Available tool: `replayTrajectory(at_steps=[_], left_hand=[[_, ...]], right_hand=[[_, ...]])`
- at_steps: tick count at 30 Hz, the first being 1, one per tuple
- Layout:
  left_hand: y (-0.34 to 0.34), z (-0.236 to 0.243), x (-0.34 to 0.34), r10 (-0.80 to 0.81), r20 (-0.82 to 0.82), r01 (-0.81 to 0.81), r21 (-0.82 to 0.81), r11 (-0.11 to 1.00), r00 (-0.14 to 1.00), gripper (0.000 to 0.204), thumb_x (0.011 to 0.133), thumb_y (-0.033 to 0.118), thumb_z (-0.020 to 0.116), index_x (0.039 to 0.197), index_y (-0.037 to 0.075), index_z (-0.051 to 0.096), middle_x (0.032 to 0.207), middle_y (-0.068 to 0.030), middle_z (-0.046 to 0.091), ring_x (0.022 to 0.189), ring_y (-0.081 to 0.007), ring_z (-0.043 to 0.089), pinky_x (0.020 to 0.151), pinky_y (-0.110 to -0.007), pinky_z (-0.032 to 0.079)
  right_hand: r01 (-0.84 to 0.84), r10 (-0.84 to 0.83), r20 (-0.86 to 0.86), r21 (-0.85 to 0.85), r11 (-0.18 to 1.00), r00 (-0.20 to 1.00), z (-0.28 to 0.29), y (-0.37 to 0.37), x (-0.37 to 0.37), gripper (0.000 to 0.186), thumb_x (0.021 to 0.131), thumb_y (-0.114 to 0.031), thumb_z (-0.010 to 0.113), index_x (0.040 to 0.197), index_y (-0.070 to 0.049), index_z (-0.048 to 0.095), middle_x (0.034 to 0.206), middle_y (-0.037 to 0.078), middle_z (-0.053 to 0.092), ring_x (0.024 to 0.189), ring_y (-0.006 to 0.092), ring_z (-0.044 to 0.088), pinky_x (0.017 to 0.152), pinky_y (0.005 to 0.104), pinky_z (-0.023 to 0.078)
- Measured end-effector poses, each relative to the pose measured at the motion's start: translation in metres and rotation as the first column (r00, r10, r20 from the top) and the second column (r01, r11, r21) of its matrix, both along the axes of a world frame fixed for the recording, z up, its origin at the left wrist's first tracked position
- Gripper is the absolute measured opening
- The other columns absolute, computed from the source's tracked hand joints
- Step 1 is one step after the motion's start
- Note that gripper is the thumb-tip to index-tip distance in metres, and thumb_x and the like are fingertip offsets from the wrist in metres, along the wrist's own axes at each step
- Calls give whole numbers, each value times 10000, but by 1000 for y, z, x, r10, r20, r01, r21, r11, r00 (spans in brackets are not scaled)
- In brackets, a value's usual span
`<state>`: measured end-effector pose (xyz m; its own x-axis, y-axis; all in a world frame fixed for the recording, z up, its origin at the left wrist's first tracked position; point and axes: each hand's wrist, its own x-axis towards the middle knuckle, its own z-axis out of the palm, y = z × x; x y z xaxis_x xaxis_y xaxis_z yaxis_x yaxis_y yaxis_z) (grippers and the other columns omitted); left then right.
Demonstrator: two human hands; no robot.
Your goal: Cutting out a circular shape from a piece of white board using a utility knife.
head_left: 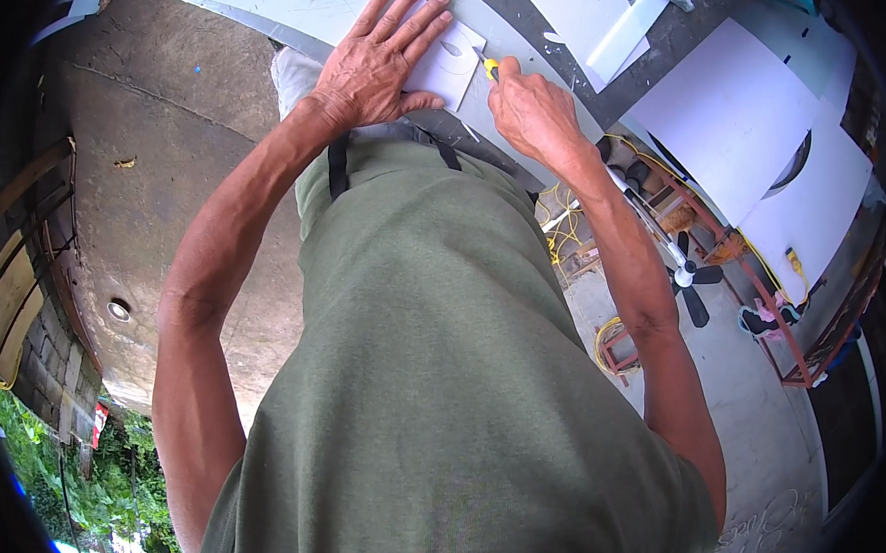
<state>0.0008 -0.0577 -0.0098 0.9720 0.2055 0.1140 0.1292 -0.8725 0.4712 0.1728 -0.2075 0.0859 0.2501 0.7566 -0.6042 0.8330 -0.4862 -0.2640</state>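
The right hand point(535, 111) curled tightly around a slim, yellow-handled cutting tool point(492, 69), just right of a white, flat sheet point(464, 67).
The tool's long axis slanted up and left, its tip near the sheet, perhaps touching; contact was hard to judge. The left hand point(367, 75), nearer, lay spread on the sheet's left side, at the grey desk point(686, 38).

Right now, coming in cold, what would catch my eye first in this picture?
The olive-green shirt fills the centre, seen from above. Near the top edge, the left hand lies spread partly over a small white sheet; just right of it, the right hand holds a yellow craft knife. Large white panels stand out at upper right.
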Motion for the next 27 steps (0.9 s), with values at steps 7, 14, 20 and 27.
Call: replayTrajectory(at_steps=[7, 14, 20, 27], left_hand=[[1, 3, 0, -2, -3, 2, -5, 1000, 1000, 1099, 812, 885, 387, 1630, 168, 229, 1701, -25, 194, 1580, -268, 114, 1298, -484, 59], [0, 3, 0, 5, 26, -4, -22, 1000, 1000, 1075, 829, 873, 388, 1624, 163, 246, 1699, -28, 203, 1579, -270, 120, 1298, -487, 58], [0, 4, 1, -1, -3, 1, -6, 1000, 1000, 1072, 833, 866, 401, 1622, 156, 250, 1697, -32, 206, 1579, -274, 121, 1297, -491, 60], [0, 2, 1, -5, 9, 5, -20, 1000, 1000, 1080, 828, 866, 409, 1623, 155, 243, 1698, -33, 204, 1578, -278, 124, 1295, -498, 66]], right_hand=[[27, -27, -3, -12, 1000, 1000, 0, -2, -3, 226, 971, -177, 540, 943, 45, 512, 739, 306, 677, 759, 494, 708, 684, 568, 562], [78, -78, 1, -13, 997, 997, 2, -3, -11, 228, 977, -172, 529, 952, 54, 510, 742, 316, 676, 749, 494, 709, 681, 565, 567], [117, -117, 2, -7, 993, 993, 0, -5, -16, 238, 979, -173, 528, 945, 61, 510, 742, 326, 672, 750, 495, 712, 691, 561, 575], [185, -185, -10, -15, 983, 983, 0, -7, -22, 252, 975, -179, 538, 950, 69, 506, 746, 341, 668, 750, 502, 710, 684, 566, 576]])
